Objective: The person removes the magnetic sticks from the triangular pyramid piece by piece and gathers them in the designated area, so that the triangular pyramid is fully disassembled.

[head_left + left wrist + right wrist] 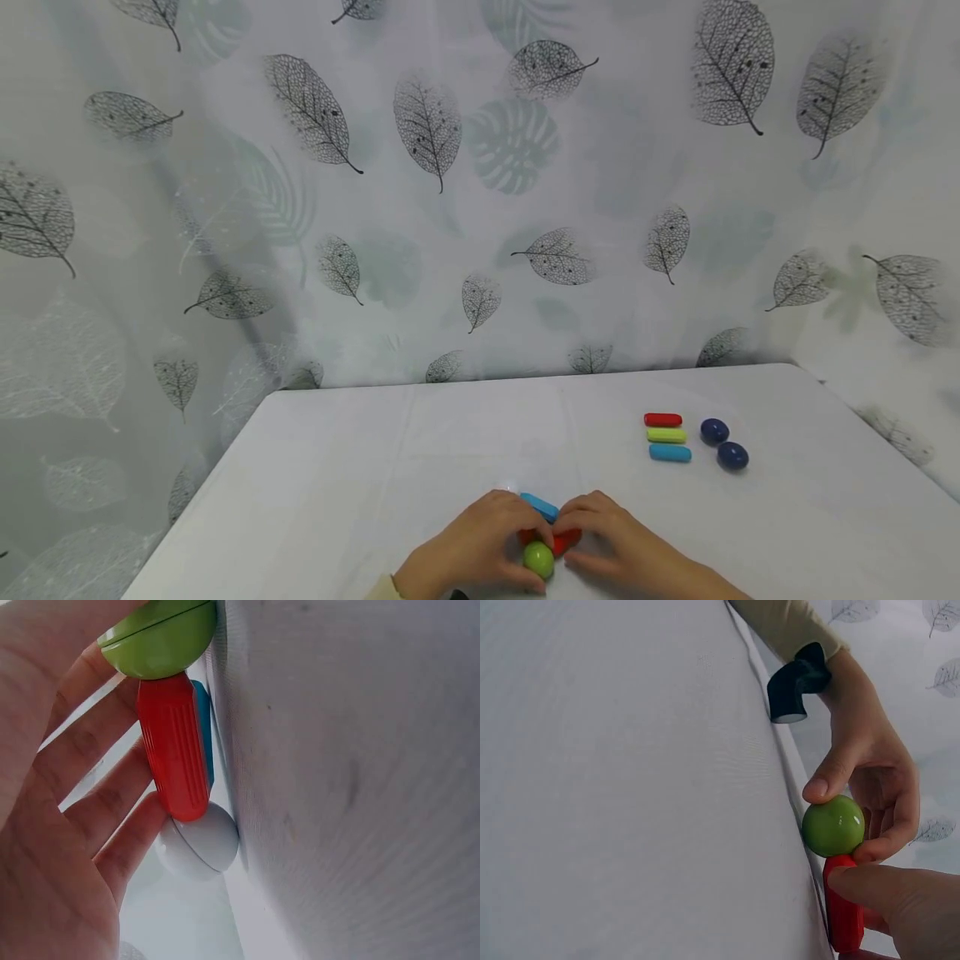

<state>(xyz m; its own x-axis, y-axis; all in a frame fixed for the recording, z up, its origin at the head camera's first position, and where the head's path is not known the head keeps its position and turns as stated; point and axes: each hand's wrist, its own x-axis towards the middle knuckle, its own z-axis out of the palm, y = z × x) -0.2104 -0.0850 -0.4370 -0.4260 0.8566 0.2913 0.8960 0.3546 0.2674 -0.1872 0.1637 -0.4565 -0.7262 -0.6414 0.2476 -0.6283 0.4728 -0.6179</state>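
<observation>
My left hand (480,542) holds a glossy green ball (538,560) between thumb and fingers, low over the white tabletop. A ridged red rod (844,907) meets the ball end-on, and my right hand (626,546) pinches that rod. In the left wrist view, another red rod (176,750) runs from the green ball to a white ball (199,840), alongside the open palm and outer fingers of my left hand. Behind it shows part of a blue rod (203,731), whose top also appears just beyond my hands in the head view. My fingers hide most joints.
Toward the back right of the white table (330,483) lie a red rod (663,420), a yellow-green rod (666,435) and a blue rod (670,452) in a row. Two dark blue balls (732,456) sit beside them. A leaf-patterned curtain (450,250) hangs behind the table.
</observation>
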